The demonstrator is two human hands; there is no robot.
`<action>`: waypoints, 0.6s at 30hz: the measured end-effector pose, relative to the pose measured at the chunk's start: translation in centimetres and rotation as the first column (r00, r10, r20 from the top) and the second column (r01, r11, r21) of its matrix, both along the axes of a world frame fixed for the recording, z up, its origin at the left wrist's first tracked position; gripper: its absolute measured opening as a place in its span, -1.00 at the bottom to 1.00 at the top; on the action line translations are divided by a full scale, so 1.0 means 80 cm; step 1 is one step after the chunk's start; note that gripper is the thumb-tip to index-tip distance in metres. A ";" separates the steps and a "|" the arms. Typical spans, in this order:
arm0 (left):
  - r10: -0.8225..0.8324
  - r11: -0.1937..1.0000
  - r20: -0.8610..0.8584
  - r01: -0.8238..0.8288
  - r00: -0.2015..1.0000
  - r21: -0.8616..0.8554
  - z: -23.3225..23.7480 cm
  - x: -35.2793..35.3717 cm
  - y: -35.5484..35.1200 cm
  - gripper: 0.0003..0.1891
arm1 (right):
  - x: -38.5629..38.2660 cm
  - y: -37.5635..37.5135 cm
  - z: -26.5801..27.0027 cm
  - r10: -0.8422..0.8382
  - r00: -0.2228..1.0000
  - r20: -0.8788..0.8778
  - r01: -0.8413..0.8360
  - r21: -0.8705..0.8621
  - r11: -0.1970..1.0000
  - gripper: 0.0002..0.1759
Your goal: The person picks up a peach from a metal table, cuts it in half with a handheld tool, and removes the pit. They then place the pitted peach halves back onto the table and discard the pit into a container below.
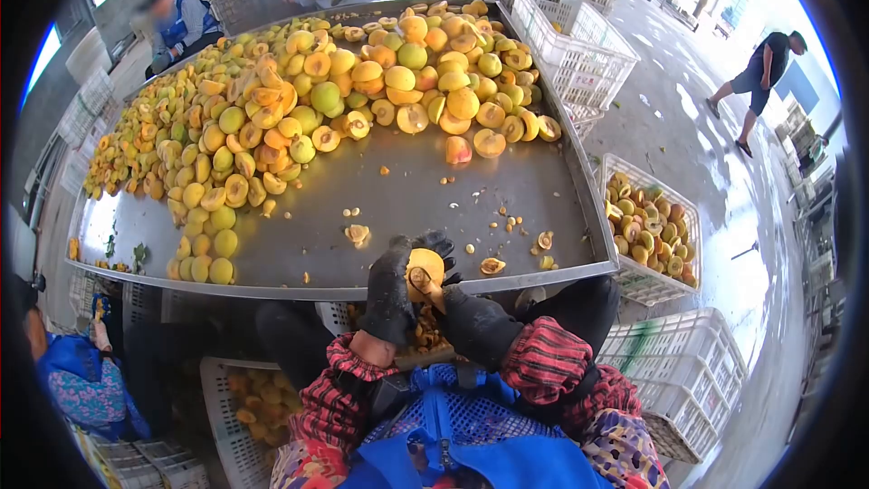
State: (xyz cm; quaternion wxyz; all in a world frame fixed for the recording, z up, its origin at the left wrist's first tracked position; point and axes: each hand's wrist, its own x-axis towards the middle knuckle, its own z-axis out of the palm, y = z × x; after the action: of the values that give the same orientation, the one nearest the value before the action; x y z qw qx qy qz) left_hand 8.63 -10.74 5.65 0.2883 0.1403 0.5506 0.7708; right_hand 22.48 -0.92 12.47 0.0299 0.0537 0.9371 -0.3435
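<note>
In front of the metal table's near edge, my gloved left hand [389, 297] is closed around a yellow peach half [425, 263], its fingers curling behind the fruit. My gloved right hand [475, 321] is closed on a small pitting tool [434, 293], mostly covered by the glove. The tool's thin, curved end lies against the peach's cut face. Both hands are close together, over a container of brownish scraps [427, 330] below. On the table just beyond them lie a torn peach piece [358, 234] and a small cut piece [492, 266].
A large heap of whole and halved peaches [299, 109] covers the far and left side of the metal table [389, 181]. Crates of peach halves stand at right [697, 240] and lower left [217, 407]. Co-workers [186, 23] sit around the table; one person [765, 72] walks at right.
</note>
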 end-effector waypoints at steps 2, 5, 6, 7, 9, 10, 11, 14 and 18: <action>0.078 0.994 -0.122 -0.087 0.989 -0.065 -0.042 -0.009 0.004 -0.76 | -0.006 -0.001 -0.006 0.012 0.998 0.068 -0.009 -0.044 0.999 -0.55; 0.157 0.976 -0.287 -0.193 0.945 -0.102 -0.049 -0.005 0.007 -0.84 | -0.004 0.000 -0.033 0.149 0.986 -0.069 -0.143 0.091 0.986 -0.53; 0.173 0.969 -0.349 -0.223 0.921 -0.109 -0.042 -0.001 0.007 -0.85 | -0.005 -0.001 -0.029 0.166 0.983 -0.075 -0.159 0.090 0.983 -0.52; 0.166 0.966 -0.398 -0.230 0.902 -0.117 -0.035 0.002 0.005 -0.85 | -0.006 -0.002 -0.022 0.138 0.990 -0.025 -0.138 0.015 0.990 -0.52; 0.134 0.964 -0.484 -0.227 0.865 -0.138 -0.006 0.009 0.001 -0.86 | -0.007 -0.002 -0.017 0.100 0.994 0.045 -0.096 -0.078 0.992 -0.52; 0.107 0.965 -0.520 -0.215 0.848 -0.152 0.004 0.011 0.000 -0.86 | -0.007 -0.002 -0.020 0.088 0.994 0.064 -0.081 -0.099 0.992 -0.52; 0.115 0.963 -0.513 -0.221 0.851 -0.152 -0.002 0.011 0.000 -0.86 | -0.006 -0.002 -0.023 0.076 0.994 0.083 -0.066 -0.121 0.991 -0.52; 0.087 0.941 -0.578 -0.257 0.812 -0.220 -0.008 0.013 -0.002 -0.85 | -0.007 0.000 -0.028 0.068 0.990 0.121 -0.065 -0.034 0.997 -0.51; 0.157 0.980 -0.223 -0.180 0.962 -0.087 0.032 0.018 0.000 -0.84 | -0.010 0.006 -0.018 0.038 0.989 0.142 -0.049 0.074 0.996 -0.48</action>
State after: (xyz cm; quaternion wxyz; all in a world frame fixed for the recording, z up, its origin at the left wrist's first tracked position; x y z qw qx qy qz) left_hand 10.04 -10.75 8.22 0.1676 0.1599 0.6285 0.7425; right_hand 21.70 -0.46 11.01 0.1013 0.0583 0.9463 -0.3015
